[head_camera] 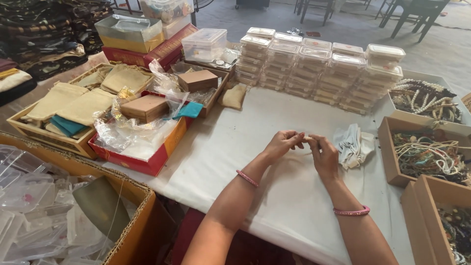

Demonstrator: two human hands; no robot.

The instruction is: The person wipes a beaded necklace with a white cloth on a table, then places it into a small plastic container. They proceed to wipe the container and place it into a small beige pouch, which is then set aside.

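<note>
My left hand (283,144) and my right hand (324,156) meet over the middle of the white table cover (230,147). Their fingertips pinch a small pale item (307,139) between them; it is too small to tell what it is. Each wrist wears a pink bangle. A crumpled heap of white cloth or bags (353,145) lies just to the right of my right hand.
Stacks of clear plastic boxes (319,68) line the back of the table. Cardboard boxes of bead necklaces (427,154) stand at the right. Red boxes with plastic wrap (147,132), a wooden tray of beige pouches (64,110) and a carton of clear packaging (59,211) are at the left.
</note>
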